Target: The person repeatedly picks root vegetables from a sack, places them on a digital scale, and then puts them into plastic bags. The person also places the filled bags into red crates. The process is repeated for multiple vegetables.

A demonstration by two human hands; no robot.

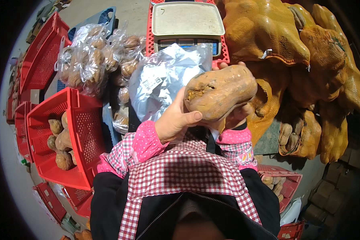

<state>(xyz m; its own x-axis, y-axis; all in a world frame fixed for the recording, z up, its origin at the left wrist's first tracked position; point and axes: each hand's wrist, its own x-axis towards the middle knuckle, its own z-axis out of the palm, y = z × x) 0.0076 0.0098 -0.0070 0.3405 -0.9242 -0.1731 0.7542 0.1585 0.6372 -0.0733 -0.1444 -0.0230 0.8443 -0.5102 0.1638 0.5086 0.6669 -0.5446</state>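
A tan butternut squash [222,94] is held up in front of my chest between both hands. A rough, broken patch with a dark hole marks its left end. My left hand [174,122] grips that end, with the thumb along the lower side. From the right, my right hand [238,115] supports the squash, and some of its fingertips show past the top edge; the rest is hidden behind it. Just beyond my left hand lies a clear plastic bag [144,96] with a white label.
A scale [188,20] stands ahead on a red crate. Bagged squashes [93,66] are piled at the left, beside a red crate [86,132] holding loose squashes. Full orange mesh sacks [264,28] are stacked at the right. Another red crate [286,180] sits behind at the right.
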